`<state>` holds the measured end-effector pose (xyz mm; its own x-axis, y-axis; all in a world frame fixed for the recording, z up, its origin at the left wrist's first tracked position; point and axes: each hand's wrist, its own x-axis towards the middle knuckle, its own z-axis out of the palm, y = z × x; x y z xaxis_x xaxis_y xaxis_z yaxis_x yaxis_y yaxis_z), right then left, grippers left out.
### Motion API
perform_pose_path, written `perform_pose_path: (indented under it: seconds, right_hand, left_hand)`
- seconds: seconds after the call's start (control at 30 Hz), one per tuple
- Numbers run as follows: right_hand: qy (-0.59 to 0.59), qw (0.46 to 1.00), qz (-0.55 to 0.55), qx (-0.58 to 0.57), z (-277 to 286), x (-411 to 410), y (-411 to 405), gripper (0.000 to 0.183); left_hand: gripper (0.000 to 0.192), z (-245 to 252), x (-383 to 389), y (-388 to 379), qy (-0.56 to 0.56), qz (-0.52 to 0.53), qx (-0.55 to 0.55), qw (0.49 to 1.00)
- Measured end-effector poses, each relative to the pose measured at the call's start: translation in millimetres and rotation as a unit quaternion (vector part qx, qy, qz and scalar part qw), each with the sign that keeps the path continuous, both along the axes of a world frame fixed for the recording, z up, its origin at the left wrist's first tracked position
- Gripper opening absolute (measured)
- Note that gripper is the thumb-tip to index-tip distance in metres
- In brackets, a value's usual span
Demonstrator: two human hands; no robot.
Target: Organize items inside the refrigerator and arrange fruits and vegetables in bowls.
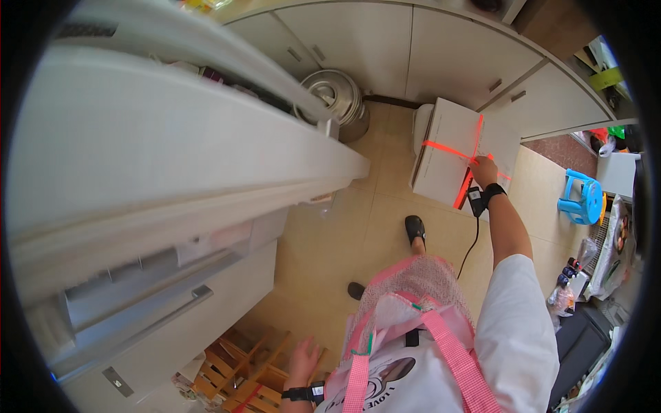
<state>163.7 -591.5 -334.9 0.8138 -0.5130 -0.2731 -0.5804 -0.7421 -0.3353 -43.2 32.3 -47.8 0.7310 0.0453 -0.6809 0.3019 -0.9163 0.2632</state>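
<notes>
A white box point(447, 144) bound with orange-red strap point(447, 148) sits on the tiled floor before the cabinets. My right hand point(484, 171) is at the strap's crossing, its fingers closed on the strap. A dark device on a black wristband sits at that wrist, with a cable hanging down. My left hand point(305, 357) is low in the view, fingers apart and holding nothing, above wooden slatted furniture point(248, 379). To the left, a large white refrigerator door point(196, 139) stands ajar, with a drawer point(206, 304) below.
A lidded metal pot point(335, 100) stands on the floor between the refrigerator door and the white cabinets point(361, 41). A blue plastic stool point(583, 197) is at the right, near bottles point(567, 273) and a dark bin point(581, 335). My feet in black clogs point(414, 227) are on the tiles.
</notes>
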Motion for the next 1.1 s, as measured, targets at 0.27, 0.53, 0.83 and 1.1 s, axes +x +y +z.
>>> perform_pose_path:
  seconds: [0.27, 0.53, 0.83, 1.1]
  right_hand:
    - [-0.064, 0.993, 0.094, -0.014, 67, -98, 73, 0.026]
    - [-0.047, 0.976, 0.214, 0.006, 185, -163, 239, 0.022]
    - [-0.082, 0.913, 0.380, 0.121, 258, -169, 424, 0.016]
    - [-0.153, 0.851, 0.485, 0.134, 301, -104, 537, 0.018]
  left_hand:
    - [0.039, -59, -31, 91, -0.083, -0.044, -0.077, 0.993]
    - [0.037, -81, -50, 151, -0.134, -0.080, -0.162, 0.974]
    - [0.039, -93, -67, 157, -0.102, 0.066, -0.307, 0.944]
    - [0.057, -94, -83, 196, -0.053, 0.323, -0.326, 0.887]
